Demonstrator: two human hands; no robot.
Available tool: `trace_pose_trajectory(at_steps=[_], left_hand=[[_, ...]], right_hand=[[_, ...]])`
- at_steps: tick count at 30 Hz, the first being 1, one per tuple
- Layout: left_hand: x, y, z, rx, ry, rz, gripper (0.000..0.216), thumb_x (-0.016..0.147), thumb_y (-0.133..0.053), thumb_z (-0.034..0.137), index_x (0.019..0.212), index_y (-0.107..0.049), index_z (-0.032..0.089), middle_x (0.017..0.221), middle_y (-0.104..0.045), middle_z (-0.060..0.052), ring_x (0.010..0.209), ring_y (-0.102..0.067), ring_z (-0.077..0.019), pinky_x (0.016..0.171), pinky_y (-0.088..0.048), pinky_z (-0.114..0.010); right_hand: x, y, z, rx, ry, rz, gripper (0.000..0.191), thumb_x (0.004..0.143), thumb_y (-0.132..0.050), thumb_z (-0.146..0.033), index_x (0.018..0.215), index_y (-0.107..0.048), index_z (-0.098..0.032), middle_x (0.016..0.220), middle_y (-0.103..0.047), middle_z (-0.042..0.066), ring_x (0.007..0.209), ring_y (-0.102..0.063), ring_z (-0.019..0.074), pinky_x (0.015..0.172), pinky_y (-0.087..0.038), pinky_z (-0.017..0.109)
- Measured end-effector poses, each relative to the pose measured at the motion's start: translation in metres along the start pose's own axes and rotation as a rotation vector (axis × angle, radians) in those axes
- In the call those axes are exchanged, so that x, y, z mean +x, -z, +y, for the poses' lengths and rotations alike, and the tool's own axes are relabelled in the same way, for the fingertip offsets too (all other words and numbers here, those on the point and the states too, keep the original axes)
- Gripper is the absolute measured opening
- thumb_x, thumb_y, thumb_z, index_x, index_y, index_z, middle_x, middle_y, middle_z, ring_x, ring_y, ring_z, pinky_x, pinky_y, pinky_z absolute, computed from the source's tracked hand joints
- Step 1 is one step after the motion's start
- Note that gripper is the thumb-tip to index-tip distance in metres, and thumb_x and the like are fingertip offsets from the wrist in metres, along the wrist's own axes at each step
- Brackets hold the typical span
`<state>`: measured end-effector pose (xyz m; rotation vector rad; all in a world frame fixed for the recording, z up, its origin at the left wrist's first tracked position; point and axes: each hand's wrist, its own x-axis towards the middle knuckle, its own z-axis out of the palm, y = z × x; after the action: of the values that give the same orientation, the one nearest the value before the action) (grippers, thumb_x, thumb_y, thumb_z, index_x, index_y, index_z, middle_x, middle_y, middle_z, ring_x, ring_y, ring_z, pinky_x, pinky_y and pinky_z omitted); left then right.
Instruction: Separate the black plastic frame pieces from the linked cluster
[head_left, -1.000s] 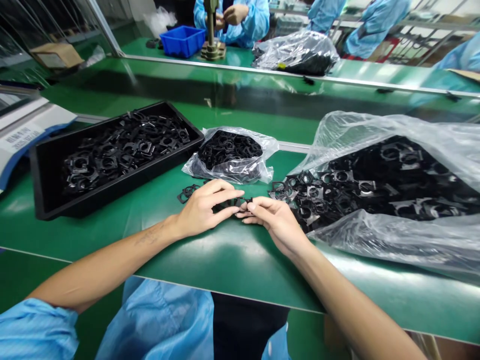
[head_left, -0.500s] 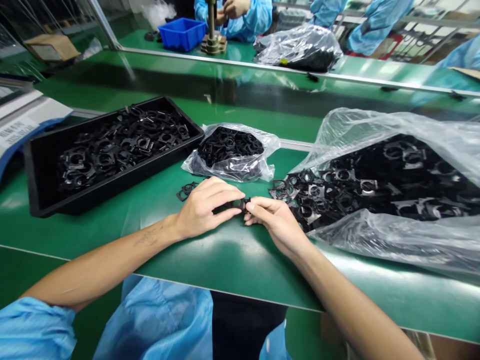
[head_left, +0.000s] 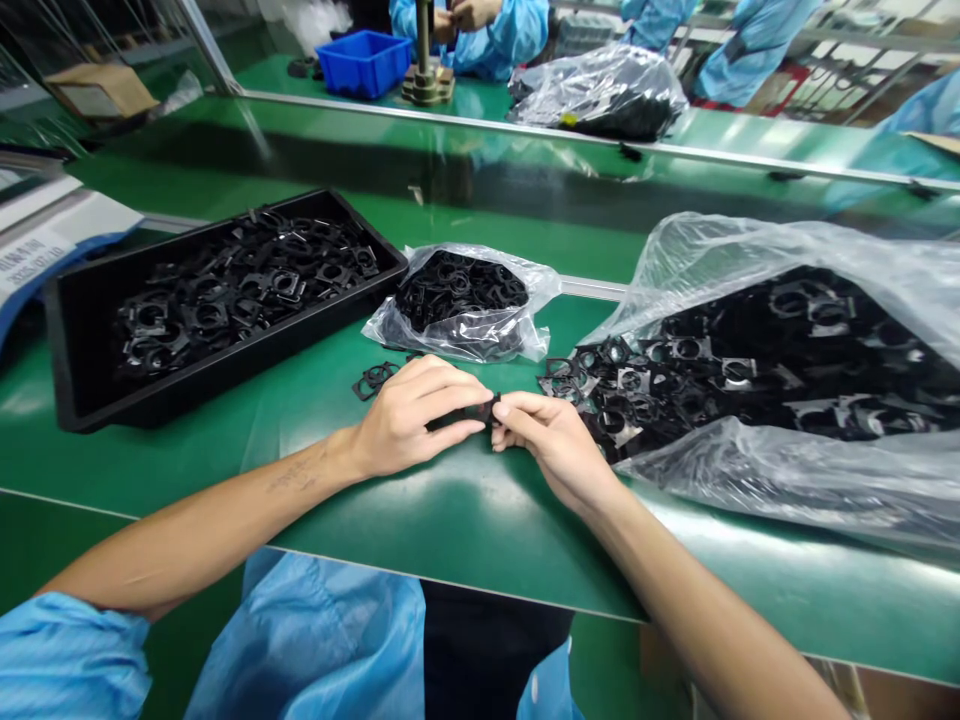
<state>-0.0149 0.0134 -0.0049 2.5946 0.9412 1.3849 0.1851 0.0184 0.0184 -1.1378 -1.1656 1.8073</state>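
Observation:
Between my two hands, just above the green table, is a small black plastic part (head_left: 491, 408), mostly covered by fingers. My left hand (head_left: 420, 412) pinches its left side between thumb and fingers. The thumb and fingertips of my right hand (head_left: 541, 430) close on its right end. Behind my left hand a few loose black ring-shaped parts (head_left: 375, 379) lie on the table. Black frame parts with round holes (head_left: 630, 385) spill from a large clear plastic bag (head_left: 697, 240) to the right of my right hand.
A black tray (head_left: 187, 385) heaped with black parts stands at left. Beyond my hands lies a smaller clear bag (head_left: 536, 300) of black parts. Past a metal rail, a blue bin (head_left: 364, 65), a press stand (head_left: 427, 85) and another filled bag (head_left: 600, 90) sit near co-workers in blue sleeves.
Both hands stay in nearly the same place around the black part, with only a slight shift of the fingers. The co-worker's hands across the table move slightly.

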Motion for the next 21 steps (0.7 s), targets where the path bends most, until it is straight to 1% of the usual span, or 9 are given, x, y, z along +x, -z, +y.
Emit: trace_pose_trajectory(at_steps=[7,12,21], left_hand=[[-0.0001,0.0,-0.0003,-0.021,0.019,-0.025,0.021,0.091,-0.07,0.024,0.11,-0.067,0.016,0.099,-0.075,-0.009,0.091,-0.069,-0.0197,0.083,-0.054,-0.036],[-0.0004,-0.0002,-0.0006,-0.028,0.017,-0.027,0.02,0.091,-0.069,0.023,0.11,-0.066,0.017,0.099,-0.074,-0.008,0.091,-0.068,-0.0192,0.083,-0.054,-0.036],[-0.0007,-0.0012,0.0001,-0.043,0.023,-0.042,0.019,0.091,-0.069,0.023,0.109,-0.067,0.018,0.099,-0.073,-0.008,0.092,-0.068,-0.0194,0.082,-0.054,-0.036]], right_hand=[[-0.0012,-0.0004,-0.002,0.02,-0.004,-0.041,0.033,0.063,-0.089,-0.045,0.067,-0.072,-0.016,0.059,-0.065,-0.001,0.057,-0.058,0.0104,0.061,-0.048,0.025],[-0.0018,-0.0009,-0.0025,0.009,0.007,-0.06,0.033,0.068,-0.086,-0.045,0.064,-0.071,-0.017,0.059,-0.064,-0.001,0.057,-0.057,0.0095,0.062,-0.047,0.024],[-0.0016,-0.0012,-0.0025,-0.037,0.006,-0.06,0.037,0.068,-0.085,-0.051,0.064,-0.071,-0.017,0.059,-0.064,-0.001,0.058,-0.057,0.0106,0.062,-0.046,0.025]])
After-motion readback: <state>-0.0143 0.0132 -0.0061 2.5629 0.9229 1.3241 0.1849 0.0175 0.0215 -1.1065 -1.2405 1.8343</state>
